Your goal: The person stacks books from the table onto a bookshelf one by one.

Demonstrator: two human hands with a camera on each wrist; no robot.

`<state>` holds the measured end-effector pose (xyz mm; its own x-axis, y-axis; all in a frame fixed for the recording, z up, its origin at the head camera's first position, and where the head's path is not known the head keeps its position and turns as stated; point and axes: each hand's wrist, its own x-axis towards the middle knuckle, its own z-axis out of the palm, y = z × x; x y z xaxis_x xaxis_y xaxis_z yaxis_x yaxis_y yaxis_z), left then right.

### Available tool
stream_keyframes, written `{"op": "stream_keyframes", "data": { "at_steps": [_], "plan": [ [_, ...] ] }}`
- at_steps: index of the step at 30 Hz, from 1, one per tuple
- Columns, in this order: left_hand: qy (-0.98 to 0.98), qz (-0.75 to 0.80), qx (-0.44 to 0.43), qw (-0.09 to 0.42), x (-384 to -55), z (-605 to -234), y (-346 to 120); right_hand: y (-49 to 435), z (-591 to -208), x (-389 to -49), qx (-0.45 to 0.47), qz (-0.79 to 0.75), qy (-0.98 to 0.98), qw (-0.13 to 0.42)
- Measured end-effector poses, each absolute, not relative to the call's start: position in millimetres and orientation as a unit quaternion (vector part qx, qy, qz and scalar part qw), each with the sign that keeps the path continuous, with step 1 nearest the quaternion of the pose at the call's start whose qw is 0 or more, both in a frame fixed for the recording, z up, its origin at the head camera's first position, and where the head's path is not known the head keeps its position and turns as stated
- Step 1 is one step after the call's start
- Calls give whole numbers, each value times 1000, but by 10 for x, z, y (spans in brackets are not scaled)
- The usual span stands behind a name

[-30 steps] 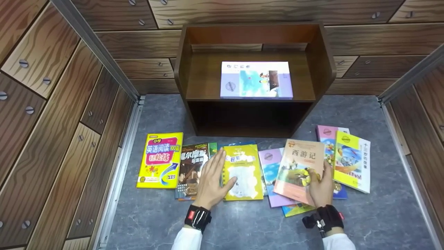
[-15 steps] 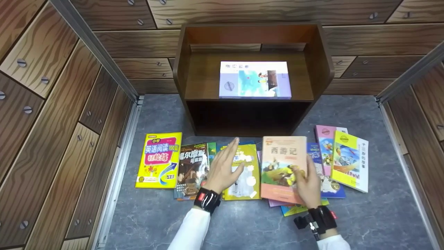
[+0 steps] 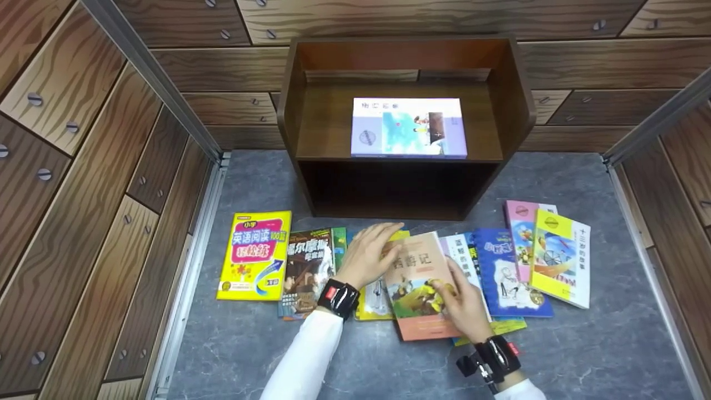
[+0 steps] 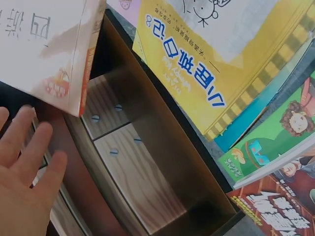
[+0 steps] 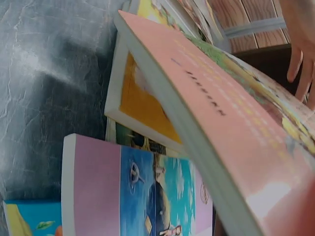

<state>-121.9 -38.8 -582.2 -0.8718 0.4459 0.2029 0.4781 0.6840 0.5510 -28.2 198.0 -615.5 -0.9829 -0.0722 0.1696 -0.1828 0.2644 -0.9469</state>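
In the head view my right hand (image 3: 465,305) grips the right edge of a peach-coloured book (image 3: 417,328), thumb on the cover. The book hangs tilted over the yellow book (image 3: 373,311) and a lilac-and-white book (image 3: 465,255). My left hand (image 3: 369,255) is at the peach book's upper left corner with fingers extended. In the left wrist view this left hand (image 4: 29,172) shows spread fingers just beside the peach book (image 4: 49,54); whether they touch it I cannot tell. The right wrist view shows the peach book (image 5: 211,103) raised at an angle; my right hand's grip is mostly hidden there.
Behind stands a dark brown shelf unit (image 3: 400,208) with a lilac book (image 3: 408,128) lying on its upper board. More books lie around: a bright yellow one (image 3: 254,255), a dark brown one (image 3: 305,272), a blue one (image 3: 514,283) and a yellow-and-white one (image 3: 561,258).
My right hand has carried the peach book leftward, from over the lilac book to over the yellow one. My left hand has moved slightly right, meeting its upper corner in the head view.
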Motion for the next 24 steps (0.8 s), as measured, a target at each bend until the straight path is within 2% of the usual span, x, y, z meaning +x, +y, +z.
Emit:
{"op": "stream_keyframes", "data": {
  "at_steps": [10,17,24],
  "plan": [
    [-902,-355,-241,-43,-1188,-5918,-383,1872,-6149,-268,102,569,-815,48],
    [-898,-376,-224,-43,-1142,-5979,-393,1770,-5882,-246,100,560,-820,64],
    [-898,-394,-191,-34,-1097,-6056,-397,1860,-6117,-355,65,557,-827,27]
  ]
}}
